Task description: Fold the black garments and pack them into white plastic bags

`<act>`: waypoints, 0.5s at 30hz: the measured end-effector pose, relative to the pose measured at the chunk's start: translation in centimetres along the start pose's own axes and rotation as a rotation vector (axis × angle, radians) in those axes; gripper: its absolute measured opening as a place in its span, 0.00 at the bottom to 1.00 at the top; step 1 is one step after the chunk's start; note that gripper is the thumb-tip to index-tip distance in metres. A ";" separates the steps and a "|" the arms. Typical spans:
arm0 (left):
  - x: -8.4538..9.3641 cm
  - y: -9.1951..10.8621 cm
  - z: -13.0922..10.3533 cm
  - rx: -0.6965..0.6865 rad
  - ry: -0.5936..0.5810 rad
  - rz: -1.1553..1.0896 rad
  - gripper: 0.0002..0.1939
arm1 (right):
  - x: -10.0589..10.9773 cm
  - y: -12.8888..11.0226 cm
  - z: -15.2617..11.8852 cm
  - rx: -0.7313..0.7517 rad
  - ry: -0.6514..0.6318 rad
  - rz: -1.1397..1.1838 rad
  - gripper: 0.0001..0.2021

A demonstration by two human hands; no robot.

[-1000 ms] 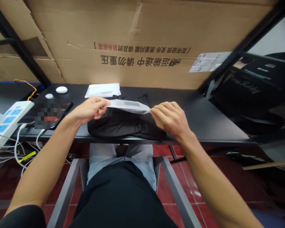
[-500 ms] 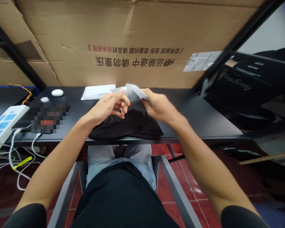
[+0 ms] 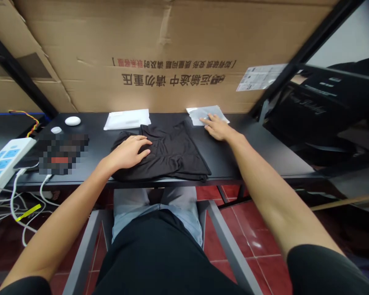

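A black piece of clothing (image 3: 175,151), folded and slightly wrinkled, lies at the front of the black desk. My left hand (image 3: 132,150) rests on its left part with the fingers stretched out. Farther back on the right, a translucent whitish plastic sleeve (image 3: 199,114) lies flat against the desk. My right hand (image 3: 217,126) touches that sleeve with spread fingers, gripping nothing. Back left of the clothing is a white flat packet (image 3: 126,119), apart from both hands.
A large cardboard sheet (image 3: 95,37) with printed text stands along the desk's rear edge. To the left are a white oval case (image 3: 73,121), a small white round piece (image 3: 56,130), a partly blurred-out dark object (image 3: 63,153) and a power strip (image 3: 6,162) with white cables.
My right hand has moved right and let go of the plastic sleeve, which now lies on the desk. My left hand has come down and left onto the black clothing.
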State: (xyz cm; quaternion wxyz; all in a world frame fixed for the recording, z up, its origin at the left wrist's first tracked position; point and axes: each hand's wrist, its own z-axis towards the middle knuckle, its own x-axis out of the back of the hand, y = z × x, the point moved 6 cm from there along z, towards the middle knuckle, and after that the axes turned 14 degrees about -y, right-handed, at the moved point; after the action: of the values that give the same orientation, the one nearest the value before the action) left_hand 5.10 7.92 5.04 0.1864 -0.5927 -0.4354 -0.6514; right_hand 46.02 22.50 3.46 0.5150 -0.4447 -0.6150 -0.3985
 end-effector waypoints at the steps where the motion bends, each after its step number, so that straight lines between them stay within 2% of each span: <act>1: 0.3 0.0 0.1 -0.004 -0.006 -0.005 0.26 | -0.3 0.1 0.1 -0.011 0.014 0.019 0.28; 3: 1.2 -0.2 0.5 0.025 0.013 -0.015 0.24 | 0.0 0.1 0.2 -0.026 0.042 0.052 0.28; 5: 2.7 -0.9 1.4 0.116 0.085 -0.002 0.23 | 1.0 -0.8 0.4 0.014 0.080 0.071 0.26; 9: 5.4 -3.5 4.1 0.339 0.208 0.048 0.21 | 3.5 -4.4 1.1 0.173 0.142 0.124 0.26; 12: 5.8 -5.2 6.2 0.439 0.197 0.019 0.19 | 4.5 -7.6 2.1 0.253 0.130 0.193 0.26; 15: 5.5 -5.9 7.4 0.440 0.189 -0.008 0.15 | 4.5 -9.8 2.9 0.288 0.088 0.185 0.23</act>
State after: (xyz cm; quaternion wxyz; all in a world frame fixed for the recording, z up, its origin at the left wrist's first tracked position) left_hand 3.86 18.47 7.54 0.3482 -0.4726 -0.5498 -0.5942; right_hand 35.44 23.08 7.10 0.6341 -0.4033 -0.5991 -0.2763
